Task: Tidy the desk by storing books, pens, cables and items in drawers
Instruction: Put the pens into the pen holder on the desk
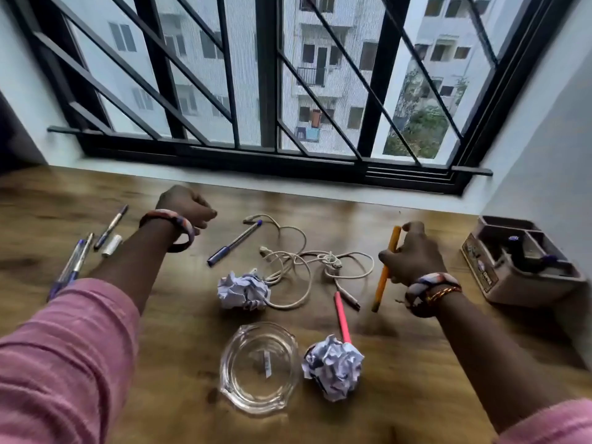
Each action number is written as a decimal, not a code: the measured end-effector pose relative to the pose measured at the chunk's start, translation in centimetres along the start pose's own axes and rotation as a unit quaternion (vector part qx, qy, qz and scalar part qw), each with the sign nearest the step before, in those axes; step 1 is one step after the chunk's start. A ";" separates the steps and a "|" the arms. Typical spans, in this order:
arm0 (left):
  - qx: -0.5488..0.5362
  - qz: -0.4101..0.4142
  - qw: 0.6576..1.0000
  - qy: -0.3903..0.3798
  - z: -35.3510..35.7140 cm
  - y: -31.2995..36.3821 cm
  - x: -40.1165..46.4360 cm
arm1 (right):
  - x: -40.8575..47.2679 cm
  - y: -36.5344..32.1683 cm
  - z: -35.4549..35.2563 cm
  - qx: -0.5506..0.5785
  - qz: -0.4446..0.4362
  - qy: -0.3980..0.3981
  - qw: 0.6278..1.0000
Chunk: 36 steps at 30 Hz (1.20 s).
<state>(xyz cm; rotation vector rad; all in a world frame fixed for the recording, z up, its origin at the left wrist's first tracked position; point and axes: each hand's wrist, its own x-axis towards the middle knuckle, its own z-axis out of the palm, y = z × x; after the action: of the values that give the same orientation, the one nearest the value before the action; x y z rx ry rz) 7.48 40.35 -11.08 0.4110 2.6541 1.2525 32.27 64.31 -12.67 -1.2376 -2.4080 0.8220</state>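
My right hand [411, 254] grips an orange pencil [382, 285] at the right of the wooden desk [160, 331]; the pencil slants down to the desk. My left hand [187, 205] hangs over the far left of the desk with its fingers curled and nothing in it. A blue pen [234, 243] lies in the middle beside a tangled white cable [307, 261]. A pink pencil [342, 317] lies nearer me. Several pens [80, 251] lie at the left edge.
Two crumpled paper balls [243, 291] [333, 366] and a glass ashtray [259, 366] sit near the front. A compartmented desk organiser [519, 264] stands at the right by the wall. A barred window [269, 91] runs behind the desk.
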 end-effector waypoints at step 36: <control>-0.012 0.486 0.863 -0.135 21.2 29.8 -16.2 | 0.3 9.1 -20.5 -0.016 -0.018 0.259 0.966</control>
<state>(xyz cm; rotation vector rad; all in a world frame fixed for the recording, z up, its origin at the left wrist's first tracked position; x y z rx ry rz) 33.71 68.63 -0.62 1.9195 2.1618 1.2570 48.31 75.89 -2.12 -1.2318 -2.0157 0.3827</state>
